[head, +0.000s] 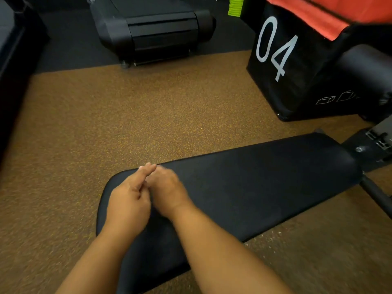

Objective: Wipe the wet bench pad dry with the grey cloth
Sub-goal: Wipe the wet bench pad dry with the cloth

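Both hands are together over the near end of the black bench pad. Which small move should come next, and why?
Probably find the grey cloth first. The left hand and right hand press together above the bench pad, and no cloth shows in them or anywhere on the pad, so wiping cannot begin yet.

The bench pad (254, 187) is matte black; the floor (127, 115) is speckled brown-yellow; the box (282, 66) is black with grey "04".

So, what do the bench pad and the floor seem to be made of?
Bench pad: probably vinyl or synthetic leather over padding; black, matte, finely grained, with rounded edges. Floor: probably rubber-crumb gym flooring; brown, matte, with fine yellow speckles.
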Tool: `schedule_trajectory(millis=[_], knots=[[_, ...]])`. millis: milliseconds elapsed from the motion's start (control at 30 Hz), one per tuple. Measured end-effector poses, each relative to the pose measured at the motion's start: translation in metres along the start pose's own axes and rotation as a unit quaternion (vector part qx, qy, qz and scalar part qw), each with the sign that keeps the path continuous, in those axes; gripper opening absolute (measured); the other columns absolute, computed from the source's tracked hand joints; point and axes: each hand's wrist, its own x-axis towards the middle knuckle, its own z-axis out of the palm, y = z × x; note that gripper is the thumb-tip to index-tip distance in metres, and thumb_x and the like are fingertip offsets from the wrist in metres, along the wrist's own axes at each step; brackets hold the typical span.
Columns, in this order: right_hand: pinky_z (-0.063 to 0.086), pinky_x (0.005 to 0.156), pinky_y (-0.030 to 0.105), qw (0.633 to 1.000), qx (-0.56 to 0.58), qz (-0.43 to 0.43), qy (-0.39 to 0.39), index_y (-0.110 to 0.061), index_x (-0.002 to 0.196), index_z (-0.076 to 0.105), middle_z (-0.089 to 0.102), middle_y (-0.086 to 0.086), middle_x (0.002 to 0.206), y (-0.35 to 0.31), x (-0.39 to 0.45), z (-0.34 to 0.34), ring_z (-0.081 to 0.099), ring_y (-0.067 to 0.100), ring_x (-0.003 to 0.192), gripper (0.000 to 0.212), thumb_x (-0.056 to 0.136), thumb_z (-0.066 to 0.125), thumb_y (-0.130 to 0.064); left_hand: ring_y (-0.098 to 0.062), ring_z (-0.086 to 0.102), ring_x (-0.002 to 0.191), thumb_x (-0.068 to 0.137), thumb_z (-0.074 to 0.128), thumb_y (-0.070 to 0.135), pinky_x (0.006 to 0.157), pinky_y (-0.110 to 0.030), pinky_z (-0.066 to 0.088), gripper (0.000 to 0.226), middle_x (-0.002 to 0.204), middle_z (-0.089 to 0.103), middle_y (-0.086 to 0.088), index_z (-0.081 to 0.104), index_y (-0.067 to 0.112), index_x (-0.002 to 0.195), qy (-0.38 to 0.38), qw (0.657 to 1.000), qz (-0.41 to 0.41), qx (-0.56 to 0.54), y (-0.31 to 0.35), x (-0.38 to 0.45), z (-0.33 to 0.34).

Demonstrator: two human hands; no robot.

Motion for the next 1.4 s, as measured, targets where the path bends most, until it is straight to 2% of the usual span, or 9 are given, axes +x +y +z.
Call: schedule_trajectory(millis=[133, 333, 500, 600, 667, 867, 1067, 1267, 1400], knots=[[0.039, 0.100, 0.031, 0.993, -0.031, 0.085, 0.082, -0.020, 0.093, 0.069, 0.066, 0.003, 0.115, 0.095, -0.016, -0.038, 0.056, 0.023, 0.114, 0.036, 0.080, 0.038, -0.031, -0.014, 0.048, 0.127, 0.094, 0.047, 0.003, 0.099, -0.015, 0.030, 0.042, 0.135, 0.055, 0.005, 0.057, 0.024, 0.129, -0.031, 0.999, -0.014, 0.006, 0.014, 0.002, 0.012], [0.038, 0.084, 0.032, 0.959, -0.122, 0.245, 0.071, -0.023, 0.092, 0.063, 0.062, 0.001, 0.108, 0.110, 0.002, -0.050, 0.053, 0.023, 0.108, 0.020, 0.083, 0.050, -0.011, -0.013, 0.044, 0.129, 0.095, 0.050, 0.013, 0.096, -0.011, 0.027, 0.040, 0.138, 0.053, 0.003, 0.053, 0.027, 0.132, -0.064, 0.997, -0.044, 0.000, 0.019, 0.008, 0.018], [0.045, 0.091, 0.037, 0.996, -0.077, 0.032, -0.033, -0.015, 0.117, 0.059, 0.060, 0.007, 0.120, -0.004, -0.031, 0.007, 0.054, 0.026, 0.109, 0.030, 0.087, 0.052, -0.018, -0.033, 0.030, 0.136, 0.088, 0.058, 0.050, 0.107, -0.049, 0.026, 0.049, 0.144, 0.040, -0.015, 0.044, 0.042, 0.134, -0.128, 0.989, -0.039, -0.068, 0.017, 0.020, 0.039], [0.037, 0.099, 0.046, 0.978, -0.074, -0.094, -0.171, -0.013, 0.113, 0.063, 0.060, 0.011, 0.123, -0.025, -0.097, -0.002, 0.051, 0.032, 0.116, 0.026, 0.088, 0.055, -0.012, -0.020, 0.023, 0.142, 0.092, 0.053, 0.040, 0.114, -0.037, 0.020, 0.052, 0.152, 0.031, 0.003, 0.039, 0.031, 0.142, -0.157, 0.986, 0.001, 0.062, 0.022, 0.022, 0.047], [0.034, 0.100, 0.039, 0.986, 0.005, -0.147, -0.075, -0.012, 0.103, 0.067, 0.063, 0.006, 0.117, 0.005, -0.142, -0.017, 0.054, 0.025, 0.114, 0.016, 0.092, 0.056, -0.011, -0.017, 0.009, 0.146, 0.093, 0.049, 0.041, 0.117, -0.035, 0.013, 0.055, 0.157, 0.017, 0.006, 0.032, 0.032, 0.145, -0.190, 0.976, 0.033, 0.099, 0.025, 0.022, 0.053], [0.028, 0.109, 0.025, 0.991, -0.046, 0.045, 0.121, -0.030, 0.108, 0.064, 0.062, -0.009, 0.124, 0.161, -0.211, -0.100, 0.052, 0.009, 0.120, 0.027, 0.091, 0.050, -0.015, -0.016, -0.016, 0.144, 0.094, 0.038, 0.051, 0.116, -0.051, 0.003, 0.062, 0.158, -0.011, 0.011, 0.011, 0.038, 0.149, -0.309, 0.931, 0.079, 0.180, 0.052, 0.007, 0.105], [0.044, 0.100, 0.044, 0.906, -0.115, 0.313, 0.260, -0.022, 0.090, 0.071, 0.070, 0.001, 0.104, 0.225, -0.193, -0.138, 0.065, 0.024, 0.100, 0.030, 0.081, 0.048, -0.005, -0.021, -0.008, 0.146, 0.091, 0.049, 0.047, 0.114, -0.059, 0.009, 0.067, 0.159, -0.005, 0.009, 0.012, 0.040, 0.147, -0.332, 0.902, 0.066, 0.269, 0.069, 0.007, 0.128], [0.032, 0.094, 0.022, 0.975, -0.026, 0.126, 0.179, -0.028, 0.092, 0.062, 0.061, -0.015, 0.109, 0.096, -0.190, -0.064, 0.053, 0.004, 0.108, 0.017, 0.087, 0.051, -0.016, -0.022, -0.004, 0.146, 0.088, 0.057, 0.043, 0.112, -0.061, 0.012, 0.068, 0.159, 0.000, 0.009, 0.019, 0.039, 0.145, -0.339, 0.899, 0.042, 0.274, 0.079, 0.011, 0.127], [0.039, 0.104, 0.037, 0.994, 0.016, -0.027, 0.107, -0.025, 0.116, 0.062, 0.057, -0.012, 0.129, 0.127, -0.234, -0.078, 0.050, 0.008, 0.124, 0.026, 0.100, 0.043, -0.016, -0.021, -0.004, 0.146, 0.088, 0.054, 0.047, 0.111, -0.063, 0.012, 0.069, 0.159, -0.002, 0.010, 0.016, 0.040, 0.145, -0.338, 0.894, 0.042, 0.292, 0.079, 0.010, 0.126]])
